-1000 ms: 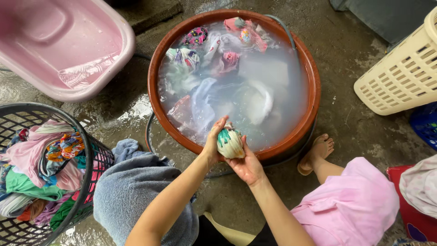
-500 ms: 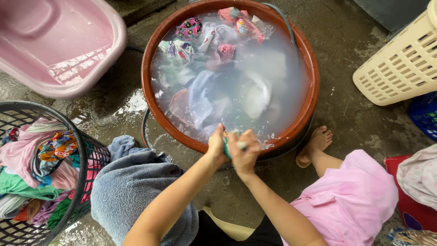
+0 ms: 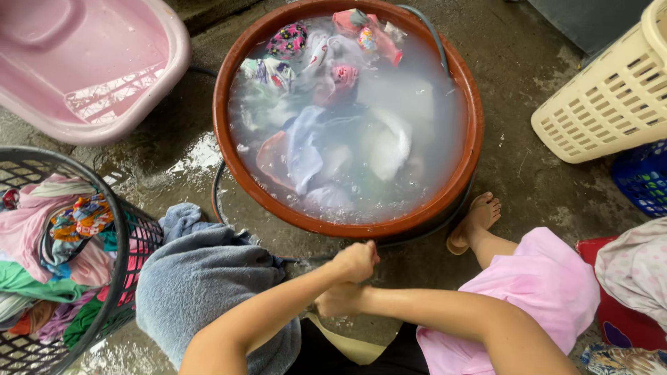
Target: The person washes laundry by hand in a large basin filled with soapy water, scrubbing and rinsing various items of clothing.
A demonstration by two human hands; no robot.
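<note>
Left hand [image 3: 354, 262] clenched into a fist, right hand [image 3: 338, 300] closed beneath it; held item hidden. Both just outside near rim of brown wash basin [image 3: 389, 229], above wet concrete floor [image 3: 174, 163].

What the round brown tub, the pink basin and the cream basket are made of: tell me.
Round brown tub: likely glazed clay or hard plastic; its smooth, glossy reddish-brown rim leaves it open.
Pink basin: plastic, by its thin moulded rolled rim and slight shine.
Cream basket: plastic, by its moulded grid of slots and matte finish.
</note>
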